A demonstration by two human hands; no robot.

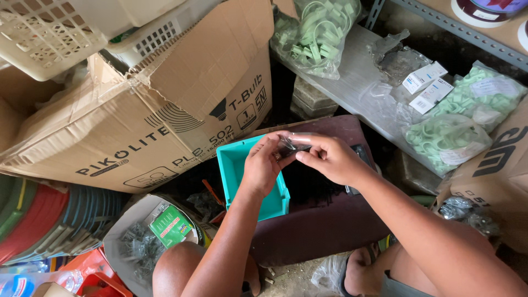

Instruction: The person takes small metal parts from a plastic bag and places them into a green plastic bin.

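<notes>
Both my hands meet over a teal plastic tray (234,165) that rests on a dark maroon seat (324,220). My left hand (264,168) and my right hand (330,159) pinch a small clear plastic bag (291,144) holding small dark metal parts, held just above the tray's far right corner. The inside of the tray is mostly hidden by my left hand. A small black object (363,157) lies on the seat behind my right wrist.
A big torn cardboard box (137,121) sits left with white baskets (49,33) on top. Bags of pale green clips (319,33) and small white boxes (423,77) lie on a grey shelf at right. A bag of metal clips (143,242) lies at lower left by stacked coloured plates (49,220).
</notes>
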